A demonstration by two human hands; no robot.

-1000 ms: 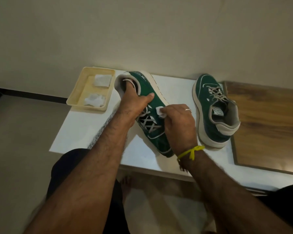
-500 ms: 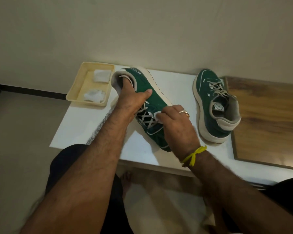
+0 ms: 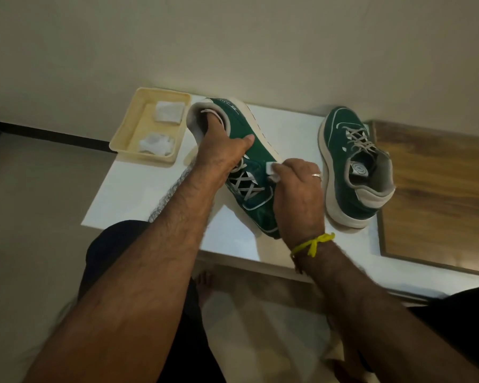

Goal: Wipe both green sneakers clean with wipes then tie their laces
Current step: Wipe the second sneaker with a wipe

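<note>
The left hand (image 3: 219, 150) gripped the tilted green suede sneaker (image 3: 249, 150) on the white counter (image 3: 138, 194), fingers inside its collar. The right hand (image 3: 299, 194) pinched a white wipe (image 3: 271, 171) against it. The second green sneaker (image 3: 346, 172) stood beside; a cream plastic tray (image 3: 127, 134) held two wipes.

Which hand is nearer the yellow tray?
Left. The left hand has its fingers inside the tilted sneaker right beside the yellow tray; the right hand wipes that sneaker's side farther away, with a wipe.
</note>
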